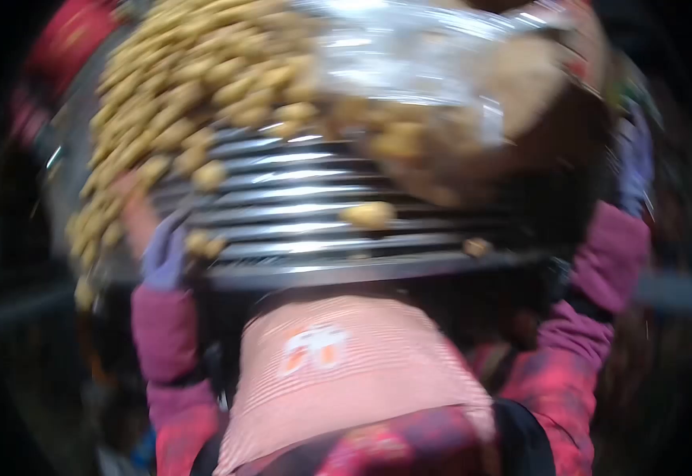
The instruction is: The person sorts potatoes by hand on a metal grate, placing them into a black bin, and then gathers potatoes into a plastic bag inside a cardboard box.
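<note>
My left hand (167,250), in a lavender glove with a purple sleeve cover, is at the near left of a metal roller bed (290,190). Beside it lies the edge of a large heap of yellow, potato-like produce (203,71); motion smears its fingers. On the far right, my right hand (636,163), in a matching glove, is beside a brown bag or carton (536,87). Clear plastic (409,51) covers part of that container, and some yellow pieces (401,139) show at its mouth. The right fingers are blurred and partly hidden.
A few loose yellow pieces (368,215) lie on the rollers. A metal rail (314,272) runs along the near edge, close to my pink apron (346,357). At the upper left, another person's red sleeve (72,40) shows beyond the heap.
</note>
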Tool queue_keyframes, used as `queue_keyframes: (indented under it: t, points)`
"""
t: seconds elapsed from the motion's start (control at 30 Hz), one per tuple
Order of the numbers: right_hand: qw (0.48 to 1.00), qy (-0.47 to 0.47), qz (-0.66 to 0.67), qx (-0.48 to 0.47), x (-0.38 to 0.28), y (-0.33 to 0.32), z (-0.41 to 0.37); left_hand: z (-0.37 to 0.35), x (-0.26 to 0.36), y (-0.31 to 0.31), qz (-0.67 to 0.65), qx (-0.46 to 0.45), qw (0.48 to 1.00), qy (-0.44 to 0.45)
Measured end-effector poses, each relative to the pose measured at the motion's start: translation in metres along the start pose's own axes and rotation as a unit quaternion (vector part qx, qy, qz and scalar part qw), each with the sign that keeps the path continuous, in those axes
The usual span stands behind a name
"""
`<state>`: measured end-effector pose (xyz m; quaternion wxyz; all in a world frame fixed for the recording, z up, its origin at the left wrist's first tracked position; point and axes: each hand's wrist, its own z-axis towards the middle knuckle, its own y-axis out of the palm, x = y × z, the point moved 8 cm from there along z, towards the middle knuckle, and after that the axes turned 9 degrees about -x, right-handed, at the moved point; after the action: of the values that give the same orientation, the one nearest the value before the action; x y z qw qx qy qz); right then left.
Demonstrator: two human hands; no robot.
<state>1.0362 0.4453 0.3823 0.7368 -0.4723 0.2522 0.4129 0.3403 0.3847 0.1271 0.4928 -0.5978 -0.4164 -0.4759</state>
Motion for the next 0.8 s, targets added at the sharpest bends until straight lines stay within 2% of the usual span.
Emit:
queue_keyframes:
  t: [0.03,0.07,0.1,0.2,0.27,0.33,0.37,0.4,0.43,0.47,0.5,0.53,0.57,0.6,0.63,0.73,0.8]
  points:
    - [0.924,-0.059,-0.377,0.016,-0.037,0.0,-0.022,0.019,0.0,0.011,0.067,-0.042,0.993,0.086]
    - [0.957,0.049,-0.282,0.051,-0.047,0.0,-0.05,0.035,-0.005,0.025,0.052,-0.066,0.994,0.074]
    - [0.955,0.158,-0.246,0.049,-0.032,-0.024,-0.079,0.047,-0.009,0.036,0.051,-0.074,0.995,0.051]
    - [0.954,0.188,-0.229,0.041,-0.029,-0.026,-0.137,0.085,-0.008,0.075,0.022,-0.113,0.993,0.03]
    - [0.924,0.355,-0.131,0.042,-0.009,-0.022,-0.19,0.101,0.017,0.103,0.049,-0.166,0.984,0.046]
    - [0.935,0.343,-0.087,-0.009,0.0,0.022,-0.215,0.112,0.041,0.138,0.006,-0.2,0.978,0.057]
    - [0.931,0.332,-0.145,-0.053,0.0,0.051,-0.217,0.116,0.048,0.15,0.024,-0.197,0.977,0.076]
    - [0.93,0.355,-0.075,-0.057,-0.004,0.089,-0.213,0.117,0.059,0.165,0.03,-0.21,0.975,0.072]
    - [0.941,0.176,-0.248,-0.153,-0.02,0.124,-0.192,0.118,0.071,0.178,0.037,-0.217,0.973,0.07]
    - [0.944,0.048,-0.277,-0.174,-0.031,0.157,-0.181,0.118,0.078,0.187,0.05,-0.228,0.968,0.091]
    - [0.921,0.107,-0.281,-0.249,-0.01,0.183,-0.186,0.12,0.082,0.194,0.062,-0.235,0.963,0.115]
    - [0.907,0.104,-0.321,-0.251,0.012,0.199,-0.198,0.121,0.085,0.199,0.047,-0.242,0.964,0.104]
    - [0.874,0.174,-0.359,-0.277,0.037,0.203,-0.214,0.12,0.09,0.202,0.029,-0.251,0.963,0.094]
    - [0.866,0.233,-0.305,-0.321,0.043,0.203,-0.211,0.118,0.105,0.201,0.073,-0.255,0.957,0.121]
    - [0.85,0.23,-0.312,-0.356,0.04,0.204,-0.206,0.117,0.116,0.195,0.123,-0.244,0.947,0.17]
    - [0.829,0.21,-0.34,-0.391,0.034,0.202,-0.192,0.116,0.106,0.166,0.063,-0.222,0.969,0.094]
    - [0.873,0.176,-0.331,-0.311,0.017,0.182,-0.169,0.116,0.097,0.143,0.048,-0.18,0.978,0.098]
